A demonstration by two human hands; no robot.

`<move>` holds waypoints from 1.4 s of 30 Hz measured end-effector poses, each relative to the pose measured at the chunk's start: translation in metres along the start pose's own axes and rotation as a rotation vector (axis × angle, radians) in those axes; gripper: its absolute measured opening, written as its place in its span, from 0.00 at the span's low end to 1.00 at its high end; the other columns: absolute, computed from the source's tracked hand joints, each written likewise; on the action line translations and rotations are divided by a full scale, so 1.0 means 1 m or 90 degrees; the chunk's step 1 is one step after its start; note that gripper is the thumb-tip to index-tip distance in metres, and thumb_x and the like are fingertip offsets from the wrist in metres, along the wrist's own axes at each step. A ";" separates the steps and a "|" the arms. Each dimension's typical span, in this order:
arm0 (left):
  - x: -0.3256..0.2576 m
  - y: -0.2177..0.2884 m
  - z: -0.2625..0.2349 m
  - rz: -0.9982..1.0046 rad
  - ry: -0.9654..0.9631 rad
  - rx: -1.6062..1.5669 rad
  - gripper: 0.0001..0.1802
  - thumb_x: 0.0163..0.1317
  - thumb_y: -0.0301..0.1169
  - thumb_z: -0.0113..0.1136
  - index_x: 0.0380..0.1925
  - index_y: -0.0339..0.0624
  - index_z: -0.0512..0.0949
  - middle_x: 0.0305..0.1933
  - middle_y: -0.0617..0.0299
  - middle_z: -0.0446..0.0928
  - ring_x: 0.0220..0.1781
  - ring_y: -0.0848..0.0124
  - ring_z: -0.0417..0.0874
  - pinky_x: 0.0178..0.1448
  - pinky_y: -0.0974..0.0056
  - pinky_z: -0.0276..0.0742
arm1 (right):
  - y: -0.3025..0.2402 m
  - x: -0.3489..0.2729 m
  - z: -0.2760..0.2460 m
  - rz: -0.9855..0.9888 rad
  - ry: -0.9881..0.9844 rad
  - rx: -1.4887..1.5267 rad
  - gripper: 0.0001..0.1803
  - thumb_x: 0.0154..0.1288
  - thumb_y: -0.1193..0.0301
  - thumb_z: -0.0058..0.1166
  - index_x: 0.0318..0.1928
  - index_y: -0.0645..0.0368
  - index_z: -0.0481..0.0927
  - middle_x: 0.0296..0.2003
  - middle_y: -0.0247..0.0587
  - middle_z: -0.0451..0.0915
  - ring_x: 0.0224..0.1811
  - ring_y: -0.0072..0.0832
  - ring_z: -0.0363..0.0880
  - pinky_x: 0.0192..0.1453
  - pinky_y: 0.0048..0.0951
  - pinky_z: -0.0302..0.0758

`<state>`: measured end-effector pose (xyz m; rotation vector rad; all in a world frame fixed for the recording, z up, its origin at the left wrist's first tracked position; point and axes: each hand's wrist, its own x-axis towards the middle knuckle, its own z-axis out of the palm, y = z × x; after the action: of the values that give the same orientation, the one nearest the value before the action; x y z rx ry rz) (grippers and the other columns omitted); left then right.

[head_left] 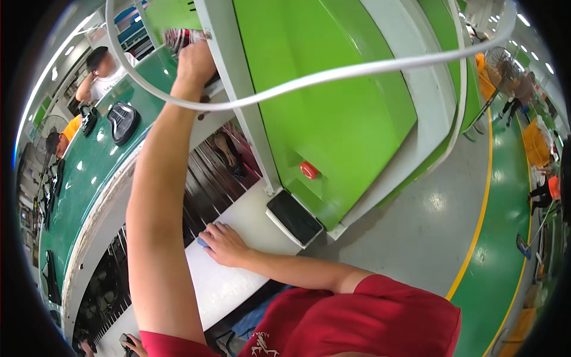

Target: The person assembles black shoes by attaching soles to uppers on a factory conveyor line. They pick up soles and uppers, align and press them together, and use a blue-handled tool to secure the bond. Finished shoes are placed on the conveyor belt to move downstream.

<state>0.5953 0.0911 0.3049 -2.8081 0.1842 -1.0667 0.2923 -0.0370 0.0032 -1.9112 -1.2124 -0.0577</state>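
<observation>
My left arm stretches up to the far left, where my left hand point(197, 62) reaches in beside the pale post point(235, 89) of a green machine. Its knuckles are bent, but the fingertips are hidden, and so is whatever they touch. My right hand point(226, 245) rests on a white ledge point(220, 285), its fingers curled round a small blue object point(203, 242) that is mostly covered. Between my arms, a dark shoe point(227, 152) lies by the metal rods point(205, 184) behind the ledge.
A green conveyor point(89, 172) carries black shoe soles point(124, 122); people sit beyond it. A white cable point(333, 72) loops across the view. The machine bears a red button point(308, 170) and a dark screen point(295, 217). Another person's hand point(135, 346) shows at lower left.
</observation>
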 end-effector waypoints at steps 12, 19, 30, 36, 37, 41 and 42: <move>-0.148 -0.006 -0.217 -0.280 0.068 -0.511 0.10 0.84 0.28 0.51 0.56 0.33 0.72 0.41 0.43 0.89 0.40 0.58 0.95 0.32 0.61 0.92 | 0.011 -0.020 -0.068 0.100 -0.045 -0.151 0.24 0.59 0.67 0.68 0.58 0.53 0.85 0.52 0.48 0.74 0.54 0.47 0.78 0.55 0.50 0.79; -0.307 -0.034 -0.275 -0.374 0.443 -0.235 0.17 0.71 0.31 0.72 0.58 0.41 0.88 0.58 0.52 0.82 0.54 0.60 0.92 0.53 0.64 0.91 | 0.033 0.026 -0.081 0.074 -0.005 -0.153 0.28 0.61 0.60 0.73 0.60 0.52 0.83 0.56 0.49 0.75 0.58 0.52 0.77 0.60 0.53 0.78; -0.458 0.016 -0.274 -0.519 0.414 -0.350 0.24 0.61 0.16 0.78 0.57 0.31 0.81 0.46 0.51 0.90 0.48 0.71 0.91 0.55 0.70 0.87 | 0.124 0.153 -0.068 0.387 -0.221 -0.341 0.55 0.67 0.48 0.68 0.86 0.49 0.53 0.79 0.54 0.68 0.78 0.51 0.72 0.78 0.48 0.73; -0.506 0.092 -0.248 -0.416 0.269 -0.136 0.18 0.60 0.20 0.77 0.51 0.37 0.86 0.43 0.54 0.91 0.38 0.65 0.92 0.45 0.65 0.85 | 0.159 0.144 -0.050 0.429 -0.185 -0.361 0.51 0.65 0.42 0.68 0.80 0.53 0.64 0.71 0.54 0.79 0.73 0.51 0.79 0.74 0.51 0.77; -0.509 0.106 -0.251 -0.402 0.273 -0.146 0.20 0.58 0.19 0.76 0.51 0.37 0.86 0.43 0.53 0.91 0.36 0.62 0.92 0.42 0.64 0.85 | 0.157 0.144 -0.052 0.434 -0.173 -0.361 0.51 0.65 0.42 0.69 0.80 0.54 0.64 0.71 0.55 0.79 0.73 0.51 0.79 0.74 0.50 0.77; -0.513 0.161 -0.267 -0.458 0.034 -0.374 0.19 0.59 0.28 0.79 0.50 0.41 0.86 0.38 0.51 0.89 0.33 0.57 0.91 0.37 0.62 0.85 | 0.158 0.146 -0.050 0.451 -0.149 -0.369 0.53 0.64 0.41 0.71 0.79 0.56 0.63 0.71 0.59 0.78 0.72 0.55 0.79 0.74 0.52 0.77; -0.522 0.177 -0.259 -0.559 -0.021 -0.464 0.15 0.66 0.32 0.76 0.50 0.40 0.86 0.35 0.49 0.88 0.32 0.54 0.91 0.38 0.61 0.85 | 0.158 0.148 -0.049 0.443 -0.142 -0.365 0.54 0.63 0.41 0.71 0.79 0.56 0.63 0.72 0.60 0.77 0.74 0.55 0.77 0.75 0.51 0.76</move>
<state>0.0238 -0.0201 0.1279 -3.6645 -0.9401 -1.2679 0.5087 0.0103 0.0014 -2.8159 -0.6302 0.2044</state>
